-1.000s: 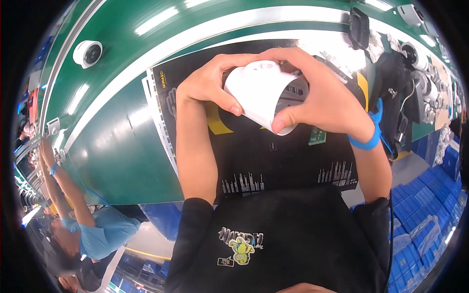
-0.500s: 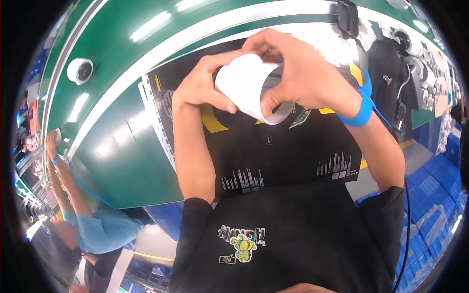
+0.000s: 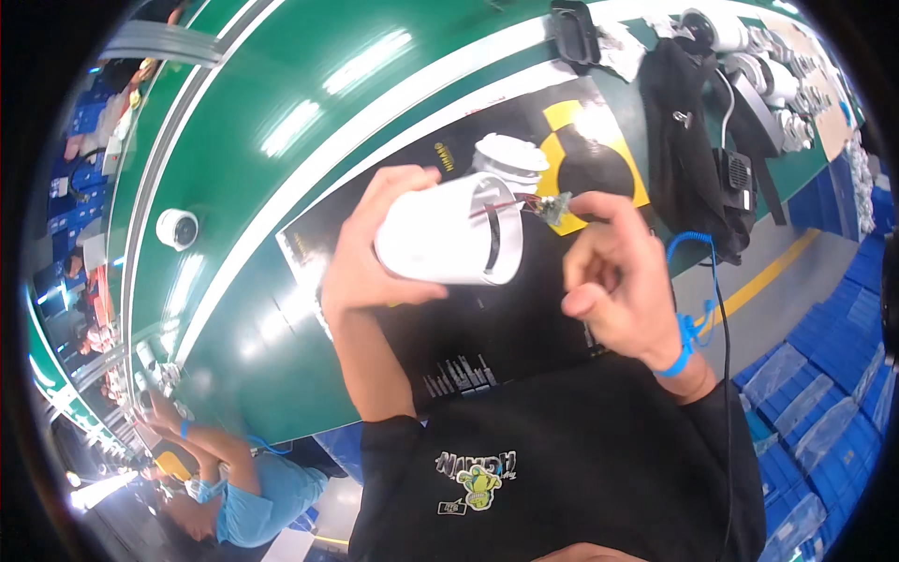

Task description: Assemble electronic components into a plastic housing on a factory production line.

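The right hand (image 3: 613, 281) has thumb and forefinger apart, the other fingers curled; whether it touches the blurred circuit board (image 3: 554, 208) is unclear. Mid-picture, the left hand (image 3: 354, 258), fingers partly hidden, clamps a smooth white cylinder (image 3: 421, 234), tilted, its mouth toward three o'clock, innards mostly unseen. Reddish wires (image 3: 526, 199) reach the board. Beyond, toward one o'clock, stands a part-covered white cap (image 3: 510, 157).

The white cylindrical housing (image 3: 435, 239) looks like smooth, faintly glossy plastic; the green tabletop (image 3: 253, 375) shines glossily, the black mat (image 3: 604, 173) is smooth, and the black shirt (image 3: 590, 459) is matt cloth
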Tool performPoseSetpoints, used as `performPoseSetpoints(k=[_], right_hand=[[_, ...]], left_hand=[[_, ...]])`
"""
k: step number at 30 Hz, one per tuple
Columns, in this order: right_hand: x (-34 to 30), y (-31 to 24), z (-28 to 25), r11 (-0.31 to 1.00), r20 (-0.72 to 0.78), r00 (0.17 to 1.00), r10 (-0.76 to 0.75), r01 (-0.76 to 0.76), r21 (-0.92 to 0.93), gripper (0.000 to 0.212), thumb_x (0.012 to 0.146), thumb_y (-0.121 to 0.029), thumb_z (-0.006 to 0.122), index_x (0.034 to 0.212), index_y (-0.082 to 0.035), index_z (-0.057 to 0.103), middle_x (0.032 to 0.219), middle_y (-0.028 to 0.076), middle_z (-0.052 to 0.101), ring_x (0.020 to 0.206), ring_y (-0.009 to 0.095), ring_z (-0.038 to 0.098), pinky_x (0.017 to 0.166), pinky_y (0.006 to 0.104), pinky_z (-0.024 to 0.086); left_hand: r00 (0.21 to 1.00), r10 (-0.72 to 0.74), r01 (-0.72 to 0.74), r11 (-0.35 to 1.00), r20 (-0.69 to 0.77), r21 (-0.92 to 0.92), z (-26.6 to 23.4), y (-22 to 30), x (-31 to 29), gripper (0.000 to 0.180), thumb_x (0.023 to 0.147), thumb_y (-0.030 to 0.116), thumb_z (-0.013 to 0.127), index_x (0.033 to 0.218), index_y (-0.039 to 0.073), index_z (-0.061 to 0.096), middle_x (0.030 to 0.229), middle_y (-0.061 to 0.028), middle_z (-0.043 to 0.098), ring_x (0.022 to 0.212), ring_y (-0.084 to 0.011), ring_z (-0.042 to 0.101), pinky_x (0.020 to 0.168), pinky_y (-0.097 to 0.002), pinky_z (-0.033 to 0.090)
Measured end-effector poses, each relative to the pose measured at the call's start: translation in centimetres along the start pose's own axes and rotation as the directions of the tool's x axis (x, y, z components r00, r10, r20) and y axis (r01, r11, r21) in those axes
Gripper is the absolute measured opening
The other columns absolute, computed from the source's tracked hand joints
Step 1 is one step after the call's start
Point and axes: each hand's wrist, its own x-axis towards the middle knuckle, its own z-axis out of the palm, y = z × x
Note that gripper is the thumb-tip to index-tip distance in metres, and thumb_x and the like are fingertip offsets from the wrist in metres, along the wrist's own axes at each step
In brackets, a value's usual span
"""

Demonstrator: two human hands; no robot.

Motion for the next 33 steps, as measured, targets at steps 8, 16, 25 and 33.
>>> performPoseSetpoints(k=[8, 16, 25, 33], right_hand=[[0.6, 1.5, -0.1, 0.989, -0.150, 0.987, -0.064, 0.043, -0.139, 0.037, 0.080, -0.014, 0.071, 0.109, -0.001, 0.051, 0.060, 0.010, 0.059, 0.046, 0.014, 0.055, 0.044, 0.0265, 0.039], [2.5, -1.5, -4.1, 0.706, 0.223, 0.842, -0.492, 0.535, -0.463, 0.039, 0.069, 0.011, 0.061, 0.106, -0.002, 0.063, 0.068, 0.006, 0.056, 0.055, 0.019, 0.054, 0.052, 0.0271, 0.043], [4.9, -1.1, -4.2, 0.690, 0.418, 0.751, -0.511, 0.649, -0.321, 0.044, 0.065, 0.017, 0.061, 0.102, -0.007, 0.065, 0.087, 0.009, 0.054, 0.064, 0.020, 0.057, 0.055, 0.0275, 0.046], [6.5, -0.8, -3.7, 0.774, 0.503, 0.636, -0.585, 0.624, 0.112, 0.020, 0.074, -0.007, 0.062, 0.093, -0.001, 0.066, 0.090, 0.015, 0.055, 0.064, 0.022, 0.050, 0.055, 0.0299, 0.039]], left_hand=[[0.974, 0.219, -0.177, 0.901, -0.063, 0.396, 3.7, 4.7, -0.7, 0.074, 0.046, 0.010, 0.084, 0.115, 0.008, 0.060, 0.110, -0.0114, 0.051, 0.101, -0.0300, 0.054, 0.084, -0.0378, 0.046], [0.776, 0.602, -0.247, 0.565, -0.189, 0.787, 3.0, 5.5, -0.8, 0.045, 0.060, 0.016, 0.079, 0.100, 0.014, 0.061, 0.108, -0.0112, 0.057, 0.100, -0.0335, 0.056, 0.085, -0.0464, 0.045], [0.832, 0.418, -0.139, 0.794, -0.365, 0.592, 4.7, -3.3, 3.8, 0.090, 0.049, 0.000, 0.084, 0.128, 0.006, 0.041, 0.124, -0.0165, 0.049, 0.117, -0.0356, 0.048, 0.098, -0.0434, 0.039], [0.607, 0.689, -0.188, 0.609, -0.396, 0.771, 3.5, -3.0, -0.3, 0.063, 0.074, 0.005, 0.074, 0.124, 0.007, 0.036, 0.115, -0.0168, 0.047, 0.107, -0.0378, 0.056, 0.089, -0.0439, 0.049]])
